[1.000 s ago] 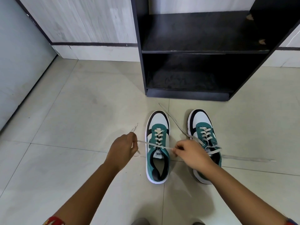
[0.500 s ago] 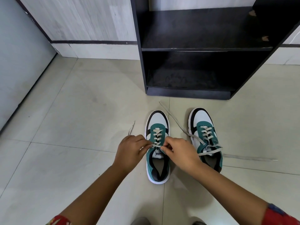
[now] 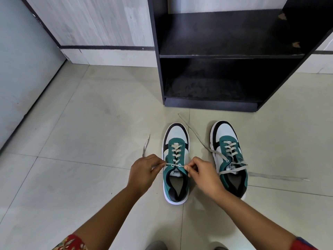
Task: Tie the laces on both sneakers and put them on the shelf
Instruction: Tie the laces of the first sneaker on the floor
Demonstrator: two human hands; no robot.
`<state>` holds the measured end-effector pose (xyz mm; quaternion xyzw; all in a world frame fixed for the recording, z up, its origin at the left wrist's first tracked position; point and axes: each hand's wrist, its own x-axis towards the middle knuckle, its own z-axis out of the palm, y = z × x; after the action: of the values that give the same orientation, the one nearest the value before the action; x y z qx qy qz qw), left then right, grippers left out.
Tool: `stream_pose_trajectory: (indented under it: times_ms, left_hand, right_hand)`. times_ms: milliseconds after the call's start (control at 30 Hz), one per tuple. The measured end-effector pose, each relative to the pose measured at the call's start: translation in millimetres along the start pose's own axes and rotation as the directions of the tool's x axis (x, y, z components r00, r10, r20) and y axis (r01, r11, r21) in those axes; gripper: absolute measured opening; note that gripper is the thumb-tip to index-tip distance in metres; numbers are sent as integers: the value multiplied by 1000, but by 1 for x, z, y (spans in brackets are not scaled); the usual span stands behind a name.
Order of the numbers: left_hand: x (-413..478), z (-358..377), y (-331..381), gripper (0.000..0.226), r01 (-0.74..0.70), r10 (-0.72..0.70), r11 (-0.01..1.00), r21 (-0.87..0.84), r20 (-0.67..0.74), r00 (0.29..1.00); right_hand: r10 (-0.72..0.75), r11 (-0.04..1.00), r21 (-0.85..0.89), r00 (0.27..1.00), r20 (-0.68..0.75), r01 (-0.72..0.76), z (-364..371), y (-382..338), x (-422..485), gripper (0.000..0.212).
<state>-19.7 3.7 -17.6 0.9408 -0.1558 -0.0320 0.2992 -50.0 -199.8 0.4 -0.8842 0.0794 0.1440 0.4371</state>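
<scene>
Your hands have drawn apart over the tongue. Your left hand (image 3: 144, 170) and right hand (image 3: 203, 175) each pinch an end of the lace (image 3: 169, 164), taut across the sneaker (image 3: 175, 141) on the floor (image 3: 90, 123). The second sneaker (image 3: 228, 134) sits just right of it, untied, near the black shelf (image 3: 230, 55).

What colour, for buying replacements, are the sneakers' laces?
The laces are off-white to pale grey, seen best in the head view.

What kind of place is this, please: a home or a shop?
Probably a home entry or hallway: a tiled floor, a black shelf by the wall, and the left sneaker and right sneaker standing before it.
</scene>
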Motion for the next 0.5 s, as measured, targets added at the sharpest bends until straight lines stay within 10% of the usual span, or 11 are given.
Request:
stream_pose_trajectory:
  times_ms: [167,267,400,500]
  left_hand:
    - [3,-9,-6,21,99,-81,985,-142,127,989]
    - [8,-20,3,30,346,-283,775,-529,198,938]
    - [19,-30,31,45,484,-344,284,-827,384,857]
    - [26,-34,42,33,490,-335,263,-831,398,854]
  right_hand:
    - [-16,993,-119,998,54,22,-6,1,-1,26]
    - [-32,982,187,995,99,13,-10,-4,-2,27]
    - [27,649,750,990,141,-125,-8,-18,5,34]
    - [3,467,873,988,154,-138,-11,-24,11,32]
